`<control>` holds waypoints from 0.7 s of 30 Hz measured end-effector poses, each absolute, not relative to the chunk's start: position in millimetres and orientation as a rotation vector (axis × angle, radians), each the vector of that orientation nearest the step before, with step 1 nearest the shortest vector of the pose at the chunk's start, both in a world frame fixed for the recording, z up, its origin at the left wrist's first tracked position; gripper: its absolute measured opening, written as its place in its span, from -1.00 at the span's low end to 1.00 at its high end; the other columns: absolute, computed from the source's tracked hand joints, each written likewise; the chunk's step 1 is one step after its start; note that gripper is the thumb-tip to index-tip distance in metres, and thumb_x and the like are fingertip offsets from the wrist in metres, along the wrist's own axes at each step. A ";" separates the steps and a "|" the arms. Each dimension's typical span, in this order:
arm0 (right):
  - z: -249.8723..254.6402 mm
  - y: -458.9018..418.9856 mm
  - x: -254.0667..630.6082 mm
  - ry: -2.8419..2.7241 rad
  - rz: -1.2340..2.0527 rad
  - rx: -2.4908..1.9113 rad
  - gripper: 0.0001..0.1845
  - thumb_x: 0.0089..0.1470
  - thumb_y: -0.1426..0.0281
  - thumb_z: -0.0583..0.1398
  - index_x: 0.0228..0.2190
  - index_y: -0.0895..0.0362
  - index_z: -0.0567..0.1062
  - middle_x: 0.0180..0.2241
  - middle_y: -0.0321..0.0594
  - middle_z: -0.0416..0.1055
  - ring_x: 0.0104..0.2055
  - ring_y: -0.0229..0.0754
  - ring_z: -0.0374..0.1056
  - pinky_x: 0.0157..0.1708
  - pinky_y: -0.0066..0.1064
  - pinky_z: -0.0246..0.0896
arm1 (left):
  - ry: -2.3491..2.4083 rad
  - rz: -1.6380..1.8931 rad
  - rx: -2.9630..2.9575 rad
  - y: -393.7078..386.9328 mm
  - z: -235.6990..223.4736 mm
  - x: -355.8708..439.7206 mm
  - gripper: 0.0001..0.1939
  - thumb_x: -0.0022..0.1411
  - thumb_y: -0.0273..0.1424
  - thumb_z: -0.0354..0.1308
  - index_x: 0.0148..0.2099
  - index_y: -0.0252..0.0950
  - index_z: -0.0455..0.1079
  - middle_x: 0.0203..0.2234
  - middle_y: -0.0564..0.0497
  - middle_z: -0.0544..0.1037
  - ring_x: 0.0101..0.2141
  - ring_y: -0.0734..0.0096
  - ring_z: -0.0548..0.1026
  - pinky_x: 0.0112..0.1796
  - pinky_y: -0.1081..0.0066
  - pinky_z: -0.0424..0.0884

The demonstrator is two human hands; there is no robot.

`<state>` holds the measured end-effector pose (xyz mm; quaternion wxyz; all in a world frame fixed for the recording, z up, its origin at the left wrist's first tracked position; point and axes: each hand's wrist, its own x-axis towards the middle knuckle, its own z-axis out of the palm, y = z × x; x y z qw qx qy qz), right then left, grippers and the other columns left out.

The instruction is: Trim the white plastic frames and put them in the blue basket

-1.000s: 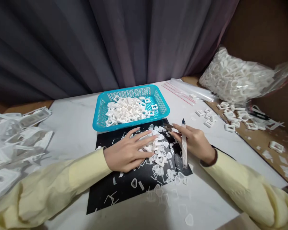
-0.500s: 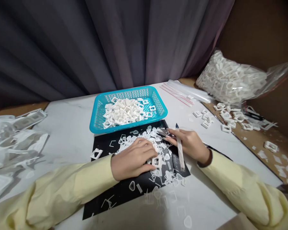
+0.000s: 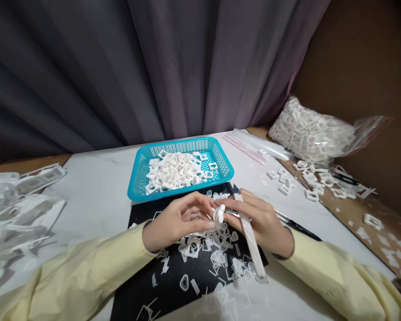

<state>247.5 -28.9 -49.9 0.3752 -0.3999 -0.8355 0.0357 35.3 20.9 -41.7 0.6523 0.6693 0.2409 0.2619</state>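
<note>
A small white plastic part is pinched between the thumb and fingertips of my left hand, tilted on its edge. My right hand is closed around a small metal hand tool, mostly hidden by the fingers; its tip meets the part. A craft knife with a pale wrapped handle and dark blade also lies across the right hand, held between the fingers, blade pointing away. Below both hands, loose white frames and thin offcuts are scattered over a black mat.
Behind the mat stands a blue basket heaped with white parts. Larger white frames pile up at the left. To the right lie a black pen-like tool, plastic bags, loose white parts and a full clear bag.
My left hand has risen off the pile with a white part in its fingers. My right hand has turned inward, bringing the metal tool to that part. The view has tilted slightly upward.
</note>
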 end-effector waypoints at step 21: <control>-69.9 -32.0 229.0 -2.010 0.170 -1.129 -0.86 0.11 0.41 0.19 -0.27 0.18 0.50 -0.44 -0.16 0.46 -0.43 -0.24 0.32 -0.45 -0.39 0.25 | 0.751 0.482 1.435 21.2 -43.4 35.3 -0.80 0.25 -0.34 0.07 -0.33 -0.32 0.45 -0.07 -0.10 0.50 -0.09 0.27 0.47 -0.07 0.32 0.36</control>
